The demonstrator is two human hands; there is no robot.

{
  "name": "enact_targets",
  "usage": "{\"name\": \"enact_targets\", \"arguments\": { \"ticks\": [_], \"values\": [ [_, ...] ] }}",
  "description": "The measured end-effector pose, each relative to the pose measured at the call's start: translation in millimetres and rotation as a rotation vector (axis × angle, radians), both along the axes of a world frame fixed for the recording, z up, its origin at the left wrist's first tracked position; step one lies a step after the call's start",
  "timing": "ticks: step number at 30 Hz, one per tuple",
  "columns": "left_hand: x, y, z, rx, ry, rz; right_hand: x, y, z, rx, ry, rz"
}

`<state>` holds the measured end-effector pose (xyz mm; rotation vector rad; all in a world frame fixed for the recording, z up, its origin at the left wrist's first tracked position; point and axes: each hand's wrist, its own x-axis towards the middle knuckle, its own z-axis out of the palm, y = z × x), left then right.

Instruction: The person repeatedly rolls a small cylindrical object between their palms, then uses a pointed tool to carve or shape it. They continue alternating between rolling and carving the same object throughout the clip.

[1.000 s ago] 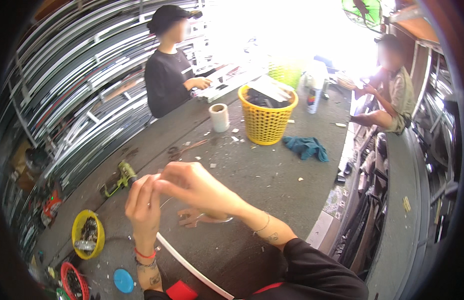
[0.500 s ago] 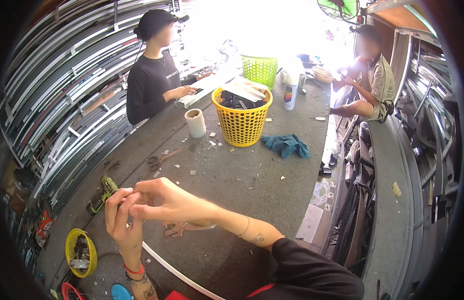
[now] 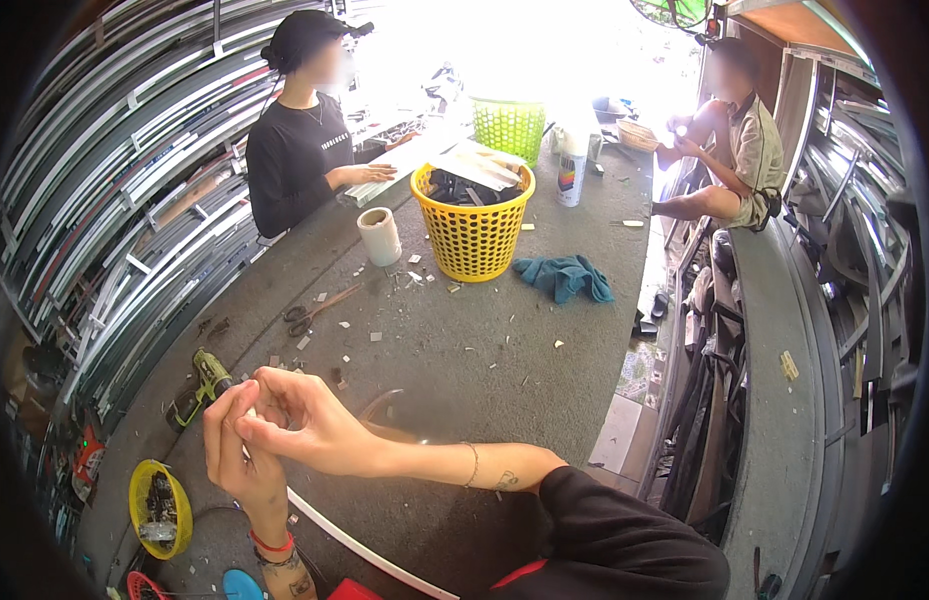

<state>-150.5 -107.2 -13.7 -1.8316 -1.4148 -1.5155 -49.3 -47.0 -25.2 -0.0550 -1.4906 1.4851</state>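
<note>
Over the near left of the grey table, my left hand (image 3: pixel 237 452) and my right hand (image 3: pixel 315 422) are close together with fingers pinched. A narrow white strip (image 3: pixel 360 550) curves up from the bottom edge and passes behind my left wrist. A bit of white shows between the fingers of both hands, which appear closed on its end; the fingers hide most of that part. Just beyond my left fingertips lies a green-and-black cordless drill (image 3: pixel 199 392). Scissors (image 3: pixel 303 318) rest farther off on the table.
A yellow basket (image 3: pixel 472 238) of dark pieces stands mid-table, beside a white roll (image 3: pixel 380 238), a teal cloth (image 3: pixel 565 278) and a spray can (image 3: pixel 571 180). Near left is a small yellow basket (image 3: pixel 183 520). One person (image 3: pixel 300 150) stands across; another (image 3: pixel 750 160) sits at right. Racked metal profiles (image 3: pixel 115 200) line the left.
My hands have shifted slightly down, and the right fingers are now closer around the white piece. The standing person's hand has moved a little. The whole view has shifted slightly.
</note>
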Motion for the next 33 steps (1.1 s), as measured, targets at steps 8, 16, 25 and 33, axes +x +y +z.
{"name": "enact_targets", "arguments": {
  "ticks": [8, 16, 25, 33],
  "values": [
    [0.7, 5.2, -13.8, 0.025, -0.055, -0.09, -1.8, -6.6, -1.0, 0.093, -0.033, -0.259],
    [1.1, 7.2, -12.2, 0.039, -0.193, -0.243, 1.5, -5.7, 8.0, 0.313, 0.051, -0.316],
    [-12.2, 0.5, 10.5, -0.015, 0.256, 0.034, 9.3, -3.5, 16.8, 0.431, 0.031, -0.182],
    [-18.3, -4.5, 9.4, 0.023, 0.268, 0.019, 16.0, -4.8, 20.1, 0.424, -0.089, -0.18]
  ]
}}
